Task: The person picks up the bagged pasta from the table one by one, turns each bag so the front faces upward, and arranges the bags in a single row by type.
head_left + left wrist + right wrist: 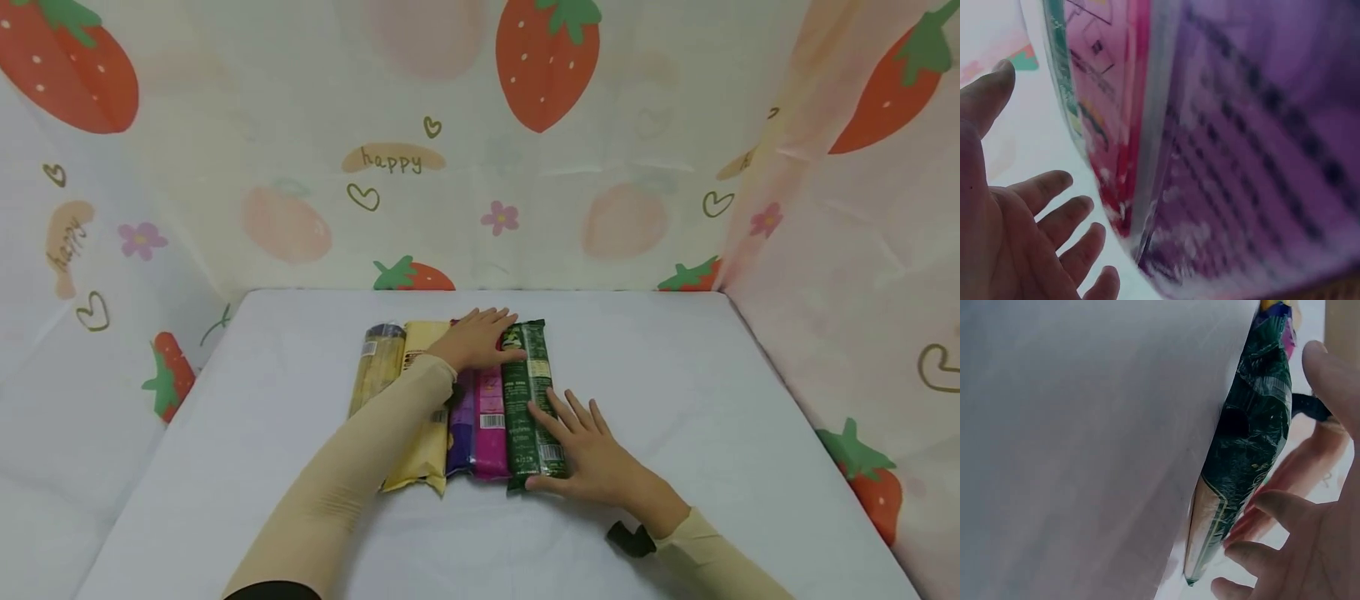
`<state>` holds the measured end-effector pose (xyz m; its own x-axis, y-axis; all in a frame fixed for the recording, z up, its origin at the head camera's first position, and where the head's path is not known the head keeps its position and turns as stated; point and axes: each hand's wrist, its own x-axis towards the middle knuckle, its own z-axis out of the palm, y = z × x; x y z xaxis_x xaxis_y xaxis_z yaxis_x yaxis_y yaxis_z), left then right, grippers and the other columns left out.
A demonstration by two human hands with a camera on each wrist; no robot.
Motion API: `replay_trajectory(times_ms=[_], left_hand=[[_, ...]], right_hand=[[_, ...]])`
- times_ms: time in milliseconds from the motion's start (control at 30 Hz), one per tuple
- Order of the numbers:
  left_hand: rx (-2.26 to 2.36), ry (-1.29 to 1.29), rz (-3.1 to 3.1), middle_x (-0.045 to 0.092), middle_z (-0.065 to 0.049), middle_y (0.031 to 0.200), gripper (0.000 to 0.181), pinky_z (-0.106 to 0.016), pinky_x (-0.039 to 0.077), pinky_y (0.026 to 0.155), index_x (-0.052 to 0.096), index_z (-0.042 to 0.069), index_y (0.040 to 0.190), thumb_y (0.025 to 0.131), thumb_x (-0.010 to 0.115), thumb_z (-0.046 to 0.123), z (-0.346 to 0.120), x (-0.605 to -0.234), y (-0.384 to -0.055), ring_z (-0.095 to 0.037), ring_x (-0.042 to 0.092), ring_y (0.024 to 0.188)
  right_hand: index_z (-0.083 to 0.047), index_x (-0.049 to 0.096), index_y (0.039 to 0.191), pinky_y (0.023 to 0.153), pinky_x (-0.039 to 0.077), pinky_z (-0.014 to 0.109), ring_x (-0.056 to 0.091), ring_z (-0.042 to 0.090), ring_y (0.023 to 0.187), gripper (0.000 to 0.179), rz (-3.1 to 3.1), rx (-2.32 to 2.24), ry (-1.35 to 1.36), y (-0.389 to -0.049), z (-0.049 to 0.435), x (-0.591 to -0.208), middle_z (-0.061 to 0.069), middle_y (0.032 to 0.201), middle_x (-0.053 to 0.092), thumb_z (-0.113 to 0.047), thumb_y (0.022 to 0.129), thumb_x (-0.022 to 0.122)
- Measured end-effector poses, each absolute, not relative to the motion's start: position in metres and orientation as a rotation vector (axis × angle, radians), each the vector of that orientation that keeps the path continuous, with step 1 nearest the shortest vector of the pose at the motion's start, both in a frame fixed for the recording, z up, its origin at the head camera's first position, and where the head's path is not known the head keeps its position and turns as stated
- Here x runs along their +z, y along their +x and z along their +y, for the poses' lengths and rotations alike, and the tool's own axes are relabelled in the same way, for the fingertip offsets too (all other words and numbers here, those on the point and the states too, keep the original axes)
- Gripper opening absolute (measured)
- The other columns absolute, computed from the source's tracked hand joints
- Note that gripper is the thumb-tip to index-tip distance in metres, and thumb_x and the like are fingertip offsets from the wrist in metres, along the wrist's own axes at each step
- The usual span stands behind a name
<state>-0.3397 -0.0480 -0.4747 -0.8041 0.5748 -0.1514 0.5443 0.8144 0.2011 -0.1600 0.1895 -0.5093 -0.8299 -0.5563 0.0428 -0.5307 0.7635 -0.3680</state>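
Note:
Four long packets lie side by side, close together, on the white table. From the left come a see-through packet of thin yellow sticks (378, 367), a pale yellow packet (416, 458), a purple-and-pink packet (477, 425) and a dark green packet (528, 400). My left hand (472, 340) lies over the far end of the purple-and-pink packet, fingers extended, its thumb reaching across the green one. Spread fingers of my right hand (600, 458) are at the green packet's right edge, thumb by its near corner. The right wrist view shows that packet's side (1250, 437) beside the open palm.
The white-covered table (660, 358) extends around the packets. Strawberry-printed cloth (480, 183) walls it in at the back, left and right. A small black device (632, 540) is at my right wrist.

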Motion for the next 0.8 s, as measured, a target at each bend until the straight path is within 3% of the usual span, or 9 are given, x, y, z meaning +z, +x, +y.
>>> replay_trajectory(times_ms=[267, 500, 800], left_hand=[[0.179, 0.869, 2.769, 0.027, -0.012, 0.176, 0.088, -0.047, 0.011, 0.134, 0.026, 0.012, 0.172, 0.107, 0.051, 0.067, -0.040, -0.483, -0.347, -0.030, 0.022, 0.164], [0.119, 0.838, 2.780, 0.032, -0.015, 0.174, 0.090, -0.047, 0.012, 0.134, 0.026, 0.008, 0.171, 0.107, 0.052, 0.065, -0.033, -0.482, -0.346, -0.032, 0.024, 0.163], [0.057, 0.786, 2.774, 0.031, -0.017, 0.173, 0.087, -0.046, 0.015, 0.134, 0.029, 0.008, 0.170, 0.108, 0.050, 0.066, -0.028, -0.482, -0.346, -0.036, 0.026, 0.161]], right_hand=[[-0.013, 0.027, 0.172, 0.123, 0.021, 0.075, 0.019, 0.053, 0.160, 0.121, 2.863, -0.550, -0.869, -0.159, 0.187, -0.507, 0.023, 0.177, 0.017, -0.072, 0.082, 0.082], [-0.013, 0.022, 0.173, 0.116, 0.041, 0.069, 0.031, 0.052, 0.156, 0.129, 2.789, -0.622, -0.776, -0.159, 0.185, -0.507, 0.022, 0.178, 0.010, -0.071, 0.077, 0.088], [-0.008, 0.027, 0.171, 0.106, 0.054, 0.062, 0.039, 0.048, 0.152, 0.127, 2.787, -0.577, -0.645, -0.160, 0.171, -0.501, 0.027, 0.176, 0.013, -0.063, 0.077, 0.092]])
